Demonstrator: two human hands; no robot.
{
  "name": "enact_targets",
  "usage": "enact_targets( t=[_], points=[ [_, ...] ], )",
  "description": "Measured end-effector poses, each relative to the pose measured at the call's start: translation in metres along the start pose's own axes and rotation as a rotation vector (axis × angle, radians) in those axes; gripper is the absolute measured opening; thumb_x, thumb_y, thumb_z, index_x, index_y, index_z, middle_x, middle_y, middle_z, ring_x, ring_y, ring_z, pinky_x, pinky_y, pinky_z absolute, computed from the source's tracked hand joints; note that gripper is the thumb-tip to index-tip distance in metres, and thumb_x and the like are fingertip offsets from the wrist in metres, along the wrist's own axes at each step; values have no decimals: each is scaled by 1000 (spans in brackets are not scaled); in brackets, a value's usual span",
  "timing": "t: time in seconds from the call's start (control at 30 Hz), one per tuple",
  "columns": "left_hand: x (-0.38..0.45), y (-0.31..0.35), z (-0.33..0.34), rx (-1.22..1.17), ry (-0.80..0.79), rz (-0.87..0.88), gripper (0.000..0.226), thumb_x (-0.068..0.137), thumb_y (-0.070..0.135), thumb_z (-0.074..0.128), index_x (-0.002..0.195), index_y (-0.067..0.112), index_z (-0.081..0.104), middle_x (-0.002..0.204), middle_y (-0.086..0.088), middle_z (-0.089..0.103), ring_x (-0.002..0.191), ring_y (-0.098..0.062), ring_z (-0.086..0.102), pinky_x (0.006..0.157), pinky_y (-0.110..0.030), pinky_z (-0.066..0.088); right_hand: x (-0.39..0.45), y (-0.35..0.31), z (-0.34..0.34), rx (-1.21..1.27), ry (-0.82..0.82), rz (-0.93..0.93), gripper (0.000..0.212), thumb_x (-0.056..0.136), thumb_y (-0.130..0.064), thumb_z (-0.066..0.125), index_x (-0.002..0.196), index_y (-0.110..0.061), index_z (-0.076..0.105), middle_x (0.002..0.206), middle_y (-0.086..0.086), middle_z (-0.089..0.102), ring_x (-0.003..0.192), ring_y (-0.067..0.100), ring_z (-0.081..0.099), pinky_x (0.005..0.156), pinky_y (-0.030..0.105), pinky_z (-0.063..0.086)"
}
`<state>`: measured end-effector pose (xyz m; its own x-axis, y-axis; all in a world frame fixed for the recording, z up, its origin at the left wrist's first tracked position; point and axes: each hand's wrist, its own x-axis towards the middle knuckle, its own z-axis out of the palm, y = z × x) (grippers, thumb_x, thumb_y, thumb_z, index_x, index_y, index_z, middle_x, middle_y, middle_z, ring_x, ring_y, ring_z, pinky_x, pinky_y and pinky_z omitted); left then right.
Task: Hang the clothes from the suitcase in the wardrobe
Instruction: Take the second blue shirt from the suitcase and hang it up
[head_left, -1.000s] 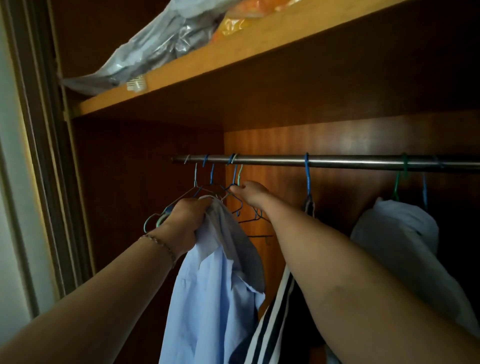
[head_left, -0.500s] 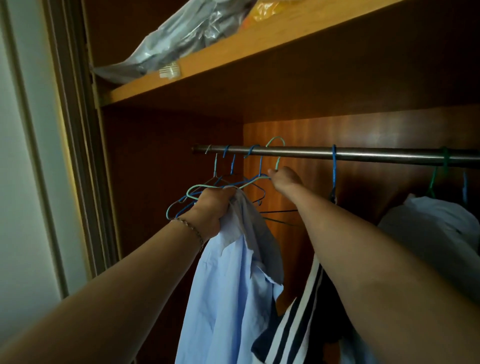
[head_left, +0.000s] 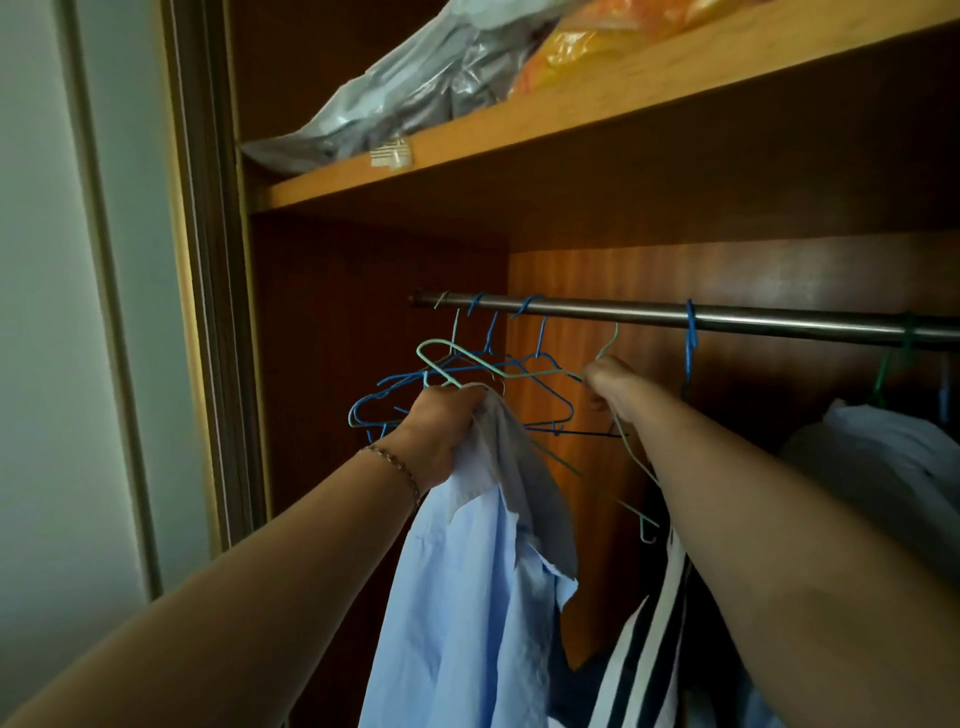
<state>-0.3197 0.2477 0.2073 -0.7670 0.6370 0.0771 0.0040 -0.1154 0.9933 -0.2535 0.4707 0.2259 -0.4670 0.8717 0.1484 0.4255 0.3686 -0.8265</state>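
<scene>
While the left hand clenched the crumpled collar of a soft light-blue shirt, the right hand pinched a thin mint-green wire hanger just below the round steel rail, among tangled blue wire hangers at the rail's left end.

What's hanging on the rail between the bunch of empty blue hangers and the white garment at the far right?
In the head view, one blue hanger hangs on the rail, carrying a dark, white-striped garment.

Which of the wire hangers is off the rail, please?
The pale green hanger in the right hand; its hook hangs below the rail, while the blue hangers stay hooked.
</scene>
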Motion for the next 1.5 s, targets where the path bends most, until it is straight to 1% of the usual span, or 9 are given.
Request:
enact_targets(
  t=[0.27,0.43,0.57,0.8,1.0,1.1,1.23,1.3,1.5],
  points=[
    [-21,-2,-37,-7,49,-18,23,96,17,54,78,5,61,89,-22,63,82,-32,59,91,-48,48,-42,-1,10,250,-118,42,34,96,-28,42,64,-17,45,58,1,43,50,16,41,52,23,37],
    [-42,-1,-71,-47,62,7,23,97,14,53,75,7,58,76,-14,60,67,-24,56,74,-38,49,-91,-20,35,256,-193,-10,37,98,-29,38,63,-18,41,57,1,38,48,15,36,50,22,32],
    [-64,1,-111,-84,90,55,17,93,10,59,78,4,60,83,-18,61,78,-29,58,88,-46,49,-132,-42,70,211,-279,-58,35,96,-28,38,62,-20,41,56,0,39,44,13,36,47,21,31],
    [-107,11,-194,-104,224,68,13,89,11,63,76,6,61,84,-15,61,77,-26,59,89,-44,51,-193,-78,141,256,-407,-110,33,95,-34,46,65,-20,48,56,-3,43,47,13,39,50,21,32],
    [-151,2,-265,-116,349,38,15,87,10,63,73,4,63,72,-13,62,68,-25,60,76,-36,53,-238,-95,208,267,-470,-187,36,93,-35,51,62,-16,50,53,-2,40,43,12,30,45,22,24],
    [-174,-20,-294,-68,436,-11,18,85,5,64,67,2,63,58,-9,62,61,-22,58,62,-29,52,-257,-89,239,289,-525,-192,35,91,-33,53,61,-15,51,52,-1,40,42,11,29,44,21,22],
    [-197,-48,-331,23,554,-85,17,85,5,65,68,3,65,72,-14,62,67,-23,58,70,-31,50,-274,-68,271,316,-552,-180,34,91,-28,55,59,-15,50,50,-3,41,32,6,32,37,18,20],
    [-207,-54,-346,90,597,-87,20,87,7,64,67,4,63,67,-11,60,61,-19,55,58,-23,49,-280,-60,280,297,-557,-188,35,92,-27,55,59,-17,50,48,-7,42,28,0,36,37,19,23],
    [-228,-59,-391,414,667,-19,28,91,19,55,66,12,66,67,-9,61,66,-23,55,66,-30,46,-289,-51,296,251,-482,-275,33,87,-28,58,58,-14,54,60,7,50,57,19,46,57,28,31]
  ],
)
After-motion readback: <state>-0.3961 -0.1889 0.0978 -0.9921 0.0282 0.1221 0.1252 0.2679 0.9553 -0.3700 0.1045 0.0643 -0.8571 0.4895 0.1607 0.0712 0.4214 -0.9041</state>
